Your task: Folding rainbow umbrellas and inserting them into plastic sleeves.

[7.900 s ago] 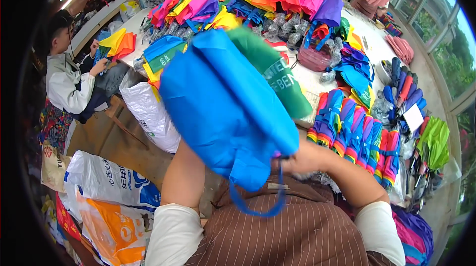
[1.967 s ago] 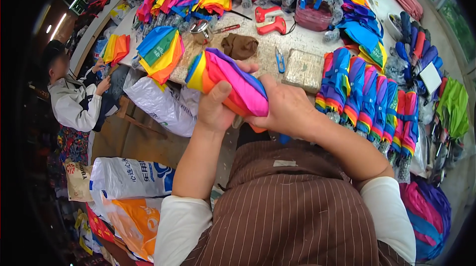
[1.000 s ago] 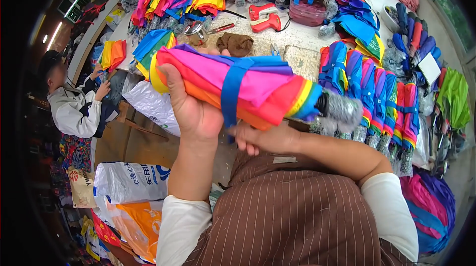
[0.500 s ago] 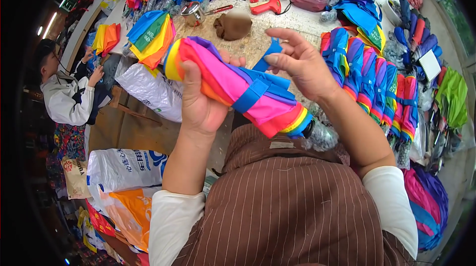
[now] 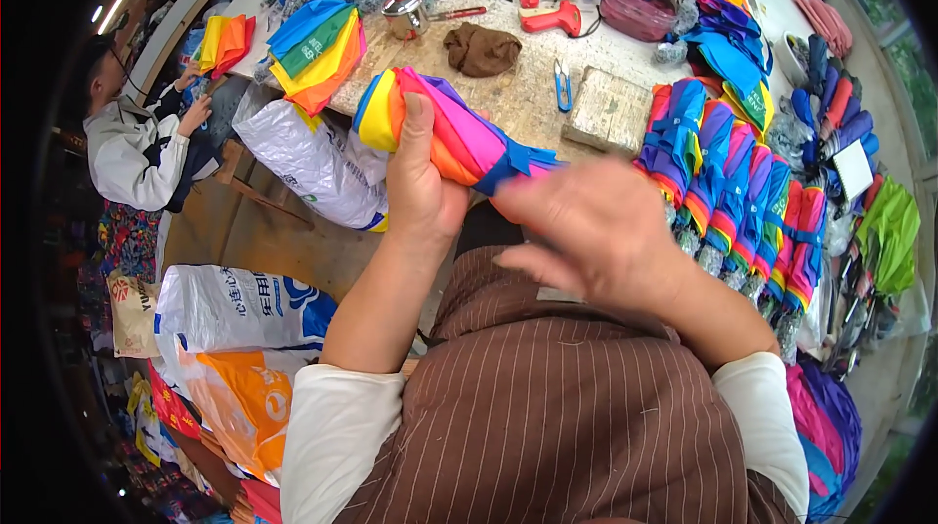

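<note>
A folded rainbow umbrella (image 5: 459,138) lies slantwise in front of me, its yellow and orange edge toward the upper left. My left hand (image 5: 427,172) is closed around it, thumb along the near side. A blue strap (image 5: 500,170) crosses the folded cloth. Over the umbrella's lower right part is my right hand (image 5: 596,221), smeared by motion, its fingers close to the strap and its thumb apart. It hides the handle end, so what it grips does not show.
On the worktable (image 5: 420,65) are a brown cloth (image 5: 482,48), red-and-white tools (image 5: 552,18), blue snips (image 5: 563,86), a block (image 5: 608,112) and a metal cup (image 5: 404,14). Folded umbrellas (image 5: 728,167) line the right side. Plastic bags (image 5: 244,314) stand left; a person (image 5: 142,148) sits beyond.
My right hand has come down from the strap's free end to the umbrella's lower right part, now covering the handle. Snips and block have come into sight on the table.
</note>
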`<state>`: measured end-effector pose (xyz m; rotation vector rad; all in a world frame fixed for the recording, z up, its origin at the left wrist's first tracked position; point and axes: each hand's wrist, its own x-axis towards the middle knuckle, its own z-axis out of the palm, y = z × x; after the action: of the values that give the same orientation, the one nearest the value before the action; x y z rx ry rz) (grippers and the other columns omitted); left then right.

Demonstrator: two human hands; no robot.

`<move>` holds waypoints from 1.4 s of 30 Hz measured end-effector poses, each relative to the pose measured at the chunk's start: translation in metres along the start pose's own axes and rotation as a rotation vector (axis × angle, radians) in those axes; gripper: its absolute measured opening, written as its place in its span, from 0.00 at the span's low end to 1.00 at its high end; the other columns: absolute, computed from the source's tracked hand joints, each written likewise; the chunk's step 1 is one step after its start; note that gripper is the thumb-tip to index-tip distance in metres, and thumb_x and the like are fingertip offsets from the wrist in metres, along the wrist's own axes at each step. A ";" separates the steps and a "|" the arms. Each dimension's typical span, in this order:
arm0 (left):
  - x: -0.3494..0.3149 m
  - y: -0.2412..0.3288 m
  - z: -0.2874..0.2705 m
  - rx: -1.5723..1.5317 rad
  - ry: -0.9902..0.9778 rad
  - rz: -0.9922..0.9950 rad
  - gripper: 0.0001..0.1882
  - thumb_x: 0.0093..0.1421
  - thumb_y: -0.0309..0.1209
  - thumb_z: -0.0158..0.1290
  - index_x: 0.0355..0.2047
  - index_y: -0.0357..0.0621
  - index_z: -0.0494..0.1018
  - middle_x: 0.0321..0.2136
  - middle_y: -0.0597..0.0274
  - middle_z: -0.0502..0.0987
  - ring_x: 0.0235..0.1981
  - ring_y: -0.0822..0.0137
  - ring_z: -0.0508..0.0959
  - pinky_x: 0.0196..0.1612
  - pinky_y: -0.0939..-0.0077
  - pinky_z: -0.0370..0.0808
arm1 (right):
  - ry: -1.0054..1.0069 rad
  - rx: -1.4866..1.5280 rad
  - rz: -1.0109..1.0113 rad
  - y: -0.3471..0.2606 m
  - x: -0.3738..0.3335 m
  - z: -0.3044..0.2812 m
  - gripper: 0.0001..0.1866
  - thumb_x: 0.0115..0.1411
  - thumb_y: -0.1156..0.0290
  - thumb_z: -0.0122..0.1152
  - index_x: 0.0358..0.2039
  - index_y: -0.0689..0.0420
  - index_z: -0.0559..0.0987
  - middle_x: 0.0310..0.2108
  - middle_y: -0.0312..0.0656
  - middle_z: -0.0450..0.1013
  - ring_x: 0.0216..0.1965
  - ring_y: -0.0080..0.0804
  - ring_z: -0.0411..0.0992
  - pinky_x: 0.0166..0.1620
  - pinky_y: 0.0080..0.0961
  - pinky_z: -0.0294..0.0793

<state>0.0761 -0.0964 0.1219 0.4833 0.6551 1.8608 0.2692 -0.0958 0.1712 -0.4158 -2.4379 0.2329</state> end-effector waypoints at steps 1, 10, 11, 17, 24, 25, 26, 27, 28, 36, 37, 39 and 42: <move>-0.005 0.006 0.006 0.026 -0.057 0.050 0.22 0.58 0.42 0.57 0.48 0.47 0.66 0.36 0.63 0.74 0.41 0.65 0.76 0.45 0.65 0.75 | 0.115 -0.032 0.039 0.008 0.015 -0.008 0.32 0.44 0.57 0.72 0.48 0.57 0.73 0.38 0.44 0.73 0.37 0.41 0.74 0.40 0.36 0.73; -0.014 0.046 0.057 0.032 -0.615 -0.020 0.22 0.53 0.33 0.57 0.45 0.43 0.63 0.32 0.60 0.72 0.31 0.64 0.75 0.38 0.66 0.73 | -0.511 1.556 0.582 0.016 0.012 0.011 0.36 0.45 0.55 0.73 0.50 0.61 0.70 0.43 0.40 0.73 0.44 0.25 0.69 0.50 0.26 0.68; -0.008 0.046 0.055 0.048 -0.472 -0.047 0.17 0.54 0.29 0.57 0.42 0.40 0.66 0.31 0.58 0.73 0.30 0.64 0.76 0.37 0.68 0.74 | -0.541 1.269 0.667 0.017 0.017 0.003 0.40 0.43 0.56 0.75 0.53 0.61 0.68 0.47 0.40 0.71 0.49 0.26 0.69 0.53 0.28 0.67; 0.001 0.038 0.046 0.426 -0.338 0.105 0.22 0.47 0.24 0.65 0.41 0.42 0.69 0.30 0.69 0.73 0.32 0.75 0.74 0.39 0.79 0.73 | -0.339 0.316 0.659 0.014 -0.003 0.017 0.32 0.45 0.56 0.72 0.47 0.60 0.71 0.40 0.49 0.73 0.40 0.39 0.74 0.46 0.30 0.71; 0.004 0.038 0.053 0.946 -0.844 0.112 0.27 0.42 0.29 0.69 0.42 0.41 0.69 0.34 0.67 0.75 0.36 0.77 0.74 0.42 0.80 0.72 | 0.134 0.391 0.215 0.033 0.016 -0.059 0.18 0.53 0.76 0.62 0.46 0.57 0.76 0.40 0.43 0.71 0.43 0.35 0.70 0.45 0.28 0.70; 0.003 0.030 0.055 0.974 -0.907 0.081 0.27 0.43 0.28 0.69 0.42 0.41 0.70 0.34 0.66 0.75 0.36 0.77 0.74 0.42 0.80 0.72 | 0.140 0.318 0.105 0.032 0.018 -0.060 0.16 0.50 0.77 0.64 0.42 0.55 0.79 0.38 0.42 0.71 0.42 0.36 0.69 0.44 0.27 0.70; 0.002 0.024 0.061 0.892 -0.893 -0.064 0.27 0.42 0.28 0.69 0.43 0.40 0.70 0.35 0.65 0.76 0.36 0.76 0.75 0.43 0.79 0.72 | 0.085 0.317 0.045 0.035 0.019 -0.059 0.16 0.50 0.77 0.64 0.41 0.54 0.79 0.38 0.42 0.71 0.41 0.36 0.69 0.43 0.28 0.70; 0.002 0.021 0.066 0.921 -0.929 -0.093 0.28 0.42 0.29 0.69 0.43 0.39 0.70 0.35 0.64 0.76 0.37 0.76 0.75 0.43 0.79 0.72 | 0.029 0.313 -0.016 0.040 0.020 -0.060 0.15 0.49 0.76 0.65 0.40 0.53 0.80 0.37 0.41 0.71 0.41 0.37 0.69 0.43 0.28 0.70; 0.003 0.019 0.069 0.950 -0.965 -0.119 0.28 0.42 0.29 0.69 0.44 0.39 0.70 0.36 0.63 0.77 0.37 0.76 0.75 0.43 0.79 0.72 | 0.026 0.354 -0.017 0.045 0.019 -0.058 0.14 0.48 0.74 0.67 0.38 0.53 0.81 0.36 0.40 0.71 0.39 0.36 0.69 0.42 0.29 0.70; 0.019 -0.024 0.085 1.335 -0.769 0.119 0.22 0.44 0.26 0.67 0.39 0.36 0.71 0.32 0.62 0.77 0.32 0.74 0.75 0.36 0.78 0.73 | 0.227 0.703 0.198 0.096 -0.009 -0.024 0.11 0.52 0.70 0.66 0.37 0.55 0.81 0.37 0.40 0.72 0.41 0.32 0.71 0.46 0.27 0.70; 0.019 -0.029 0.087 1.322 -0.790 0.117 0.22 0.44 0.26 0.67 0.39 0.36 0.71 0.32 0.62 0.77 0.32 0.74 0.75 0.36 0.78 0.73 | 0.233 0.685 0.212 0.099 -0.016 -0.027 0.11 0.52 0.70 0.66 0.37 0.55 0.81 0.37 0.40 0.72 0.41 0.32 0.71 0.46 0.27 0.70; 0.021 -0.026 0.087 1.279 -0.713 0.090 0.22 0.45 0.26 0.66 0.39 0.36 0.70 0.32 0.63 0.76 0.33 0.74 0.75 0.37 0.79 0.73 | 0.178 0.672 0.293 0.095 -0.014 -0.036 0.16 0.55 0.66 0.64 0.44 0.54 0.77 0.38 0.39 0.71 0.41 0.31 0.71 0.46 0.27 0.71; 0.028 -0.017 0.090 1.128 -0.619 0.055 0.25 0.46 0.23 0.65 0.44 0.38 0.67 0.33 0.67 0.73 0.33 0.77 0.73 0.39 0.81 0.71 | 0.186 0.649 0.327 0.103 -0.026 -0.041 0.35 0.53 0.56 0.66 0.58 0.54 0.64 0.47 0.44 0.64 0.49 0.35 0.67 0.50 0.30 0.70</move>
<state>0.1325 -0.0462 0.1809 1.7170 1.2064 1.1099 0.3388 -0.0059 0.1602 -0.5053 -1.9583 1.0373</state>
